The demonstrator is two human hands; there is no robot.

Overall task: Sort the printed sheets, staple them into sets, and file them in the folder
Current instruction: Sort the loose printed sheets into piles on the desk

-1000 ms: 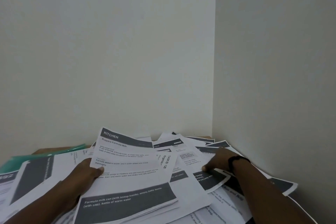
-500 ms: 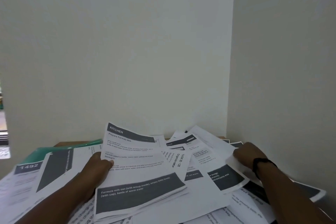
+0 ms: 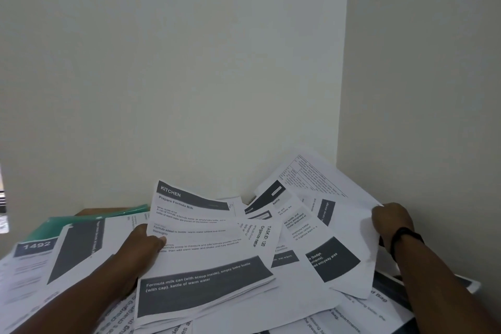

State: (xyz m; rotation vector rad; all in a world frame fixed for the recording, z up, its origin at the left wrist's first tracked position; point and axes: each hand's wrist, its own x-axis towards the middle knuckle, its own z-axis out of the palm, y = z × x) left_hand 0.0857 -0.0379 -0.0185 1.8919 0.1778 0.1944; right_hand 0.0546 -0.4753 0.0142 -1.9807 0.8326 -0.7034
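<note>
- Both hands grip paper: the left hand point(image 3: 141, 245) pinches the left edge of a thin stack point(image 3: 200, 260) headed "KITCHEN", thumb on top, fingers hidden beneath.
- Over on the right, the right hand point(image 3: 391, 221) curls round the raised right edge of a few loose sheets point(image 3: 336, 228), lifting them off the heap so they bow upward toward the corner of the wall point(image 3: 189, 62).
- Printed sheets lie everywhere in an overlapping pile point(image 3: 271, 309) over the desk point(image 3: 89, 211), near to far; only a sliver of wood shows at the far left.
- At the far left a green folder point(image 3: 81, 221) lies flat, half buried under a page marked "1492" point(image 3: 35, 249) and its neighbours.
- I see no stapler from here.
- Sorting looks barely begun, judging by the jumble.
- Paper like this is light and floppy; single sheets sag and slide over one another, so a loose hold will probably fan or spill them.
- Best taken by an edge or corner with thumb above and fingers below, then squared up against the desk before stapling.
- Tugging a buried sheet risks creasing or tearing it; lifting the upper ones first seems safer.
</note>
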